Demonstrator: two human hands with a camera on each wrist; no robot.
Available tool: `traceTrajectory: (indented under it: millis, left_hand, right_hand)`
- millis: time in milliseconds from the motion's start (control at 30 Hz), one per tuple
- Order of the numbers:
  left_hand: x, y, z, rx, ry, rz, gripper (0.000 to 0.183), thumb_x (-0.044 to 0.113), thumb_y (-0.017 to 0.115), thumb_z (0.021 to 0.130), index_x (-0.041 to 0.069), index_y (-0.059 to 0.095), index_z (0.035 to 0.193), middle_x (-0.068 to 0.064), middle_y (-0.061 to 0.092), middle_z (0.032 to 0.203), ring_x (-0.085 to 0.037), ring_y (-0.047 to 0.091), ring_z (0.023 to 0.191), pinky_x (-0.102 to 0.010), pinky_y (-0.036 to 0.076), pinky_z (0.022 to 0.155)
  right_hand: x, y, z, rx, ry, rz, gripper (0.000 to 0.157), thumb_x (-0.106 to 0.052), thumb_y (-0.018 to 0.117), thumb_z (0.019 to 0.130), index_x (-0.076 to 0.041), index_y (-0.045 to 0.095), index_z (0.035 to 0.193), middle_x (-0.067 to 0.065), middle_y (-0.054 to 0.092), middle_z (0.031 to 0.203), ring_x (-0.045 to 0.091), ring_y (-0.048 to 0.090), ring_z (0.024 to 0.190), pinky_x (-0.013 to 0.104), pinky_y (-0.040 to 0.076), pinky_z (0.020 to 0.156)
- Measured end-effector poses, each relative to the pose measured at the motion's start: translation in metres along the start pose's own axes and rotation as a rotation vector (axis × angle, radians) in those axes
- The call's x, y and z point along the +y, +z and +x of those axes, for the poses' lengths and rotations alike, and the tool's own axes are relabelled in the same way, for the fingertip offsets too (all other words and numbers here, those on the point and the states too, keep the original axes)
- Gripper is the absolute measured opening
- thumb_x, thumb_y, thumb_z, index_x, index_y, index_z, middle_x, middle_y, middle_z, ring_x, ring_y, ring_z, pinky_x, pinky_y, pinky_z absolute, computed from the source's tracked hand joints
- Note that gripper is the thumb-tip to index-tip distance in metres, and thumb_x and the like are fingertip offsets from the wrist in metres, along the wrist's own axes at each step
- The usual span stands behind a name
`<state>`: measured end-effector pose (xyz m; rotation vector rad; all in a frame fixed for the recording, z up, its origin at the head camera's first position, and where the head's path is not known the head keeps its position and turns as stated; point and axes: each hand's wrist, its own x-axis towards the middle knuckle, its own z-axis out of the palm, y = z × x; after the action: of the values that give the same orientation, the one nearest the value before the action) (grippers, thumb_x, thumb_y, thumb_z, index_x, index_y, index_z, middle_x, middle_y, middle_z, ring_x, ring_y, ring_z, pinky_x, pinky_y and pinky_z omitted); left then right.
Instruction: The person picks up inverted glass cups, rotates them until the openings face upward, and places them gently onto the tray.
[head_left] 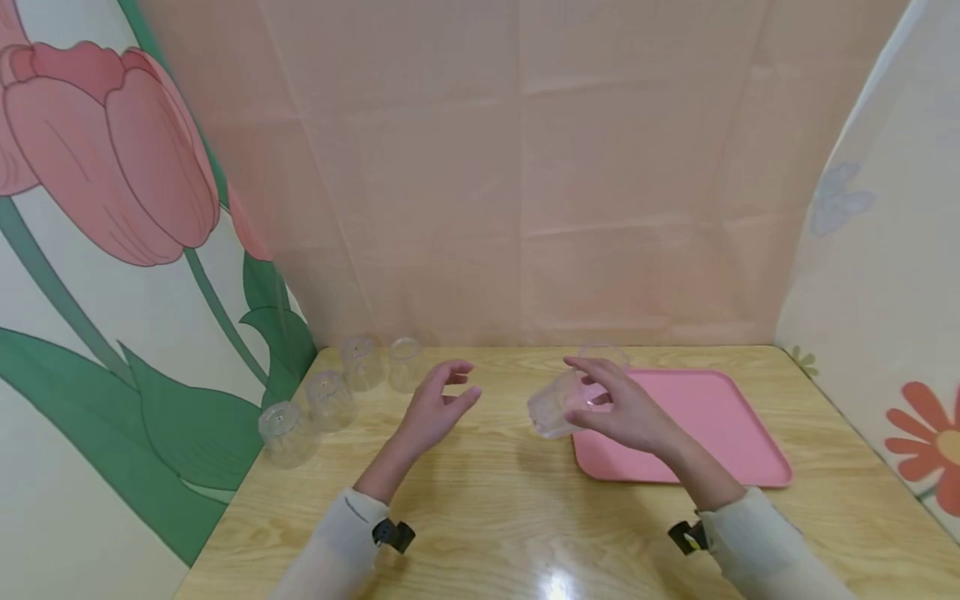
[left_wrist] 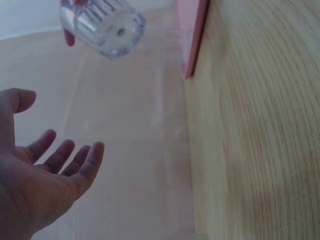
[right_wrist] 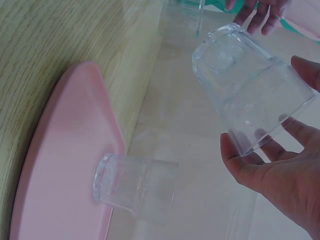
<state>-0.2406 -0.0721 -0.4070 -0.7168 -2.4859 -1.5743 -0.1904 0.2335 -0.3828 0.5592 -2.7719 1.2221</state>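
Note:
My right hand (head_left: 626, 408) grips a clear plastic cup (head_left: 552, 408) near its rim, thumb on one side and fingers on the other. Tilted on its side above the table, the cup points its faceted base toward my left hand (head_left: 438, 402). That left hand is held up with fingers loosely bent and nothing in it, a gap away from the cup. In the right wrist view, a second clear cup (right_wrist: 137, 187) stands upright on the pink tray (right_wrist: 60, 165); in the head view my right hand partly hides it.
Several clear cups (head_left: 330, 402) stand upside down along the table's left and back-left edge. The pink tray lies on the right side of the wooden table (head_left: 480, 517). A pinkish cloth backdrop (head_left: 450, 192) rises behind, with flower-printed panels at both sides.

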Motion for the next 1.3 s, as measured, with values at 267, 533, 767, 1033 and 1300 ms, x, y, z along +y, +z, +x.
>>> traceTrajectory:
  millis: [267,533,767,1033,1300]
  left_hand:
    - [-0.001,-0.003,0.000,0.001,-0.024,0.002,0.047,0.040,0.062,0.088,0.015,0.050,0.127,0.004,0.052,0.124,-0.021,0.051,0.115,-0.031,0.051,0.086]
    - [-0.003,-0.007,-0.001,0.006,-0.022,0.003,0.048,0.041,0.062,0.088,0.016,0.050,0.127,0.003,0.052,0.125,-0.023,0.051,0.115,-0.032,0.050,0.086]
    - [-0.006,-0.009,0.001,0.021,-0.021,0.005,0.046,0.039,0.063,0.088,0.016,0.051,0.126,0.004,0.053,0.124,-0.022,0.052,0.115,-0.031,0.051,0.085]
    - [-0.007,-0.013,-0.001,0.033,-0.028,0.012,0.048,0.038,0.063,0.088,0.013,0.050,0.127,0.000,0.053,0.125,-0.026,0.052,0.115,-0.035,0.051,0.086]
    - [-0.011,-0.017,-0.002,0.031,-0.062,0.011,0.045,0.040,0.062,0.088,0.018,0.051,0.126,0.003,0.052,0.124,-0.023,0.051,0.115,-0.035,0.050,0.087]
  right_hand:
    - [0.000,-0.001,-0.001,0.014,-0.014,-0.030,0.070,-0.047,0.068,0.081,-0.041,0.031,0.140,0.001,0.034,0.144,0.030,0.051,0.111,0.049,0.048,0.085]
    - [0.001,-0.004,-0.003,0.011,-0.010,-0.050,0.070,-0.050,0.067,0.080,-0.041,0.031,0.141,0.003,0.034,0.144,0.036,0.053,0.110,0.051,0.048,0.084]
    - [0.004,-0.009,-0.004,0.017,-0.032,-0.079,0.070,-0.048,0.067,0.082,-0.039,0.032,0.141,0.001,0.035,0.144,0.033,0.050,0.114,0.052,0.047,0.085]
    - [0.011,-0.013,-0.007,0.009,-0.025,-0.113,0.070,-0.046,0.069,0.081,-0.038,0.033,0.141,-0.001,0.034,0.145,0.031,0.050,0.115,0.049,0.047,0.085]
    - [0.014,-0.015,-0.010,0.018,-0.048,-0.163,0.069,-0.042,0.070,0.081,-0.034,0.036,0.141,0.001,0.038,0.142,0.031,0.050,0.116,0.054,0.046,0.086]
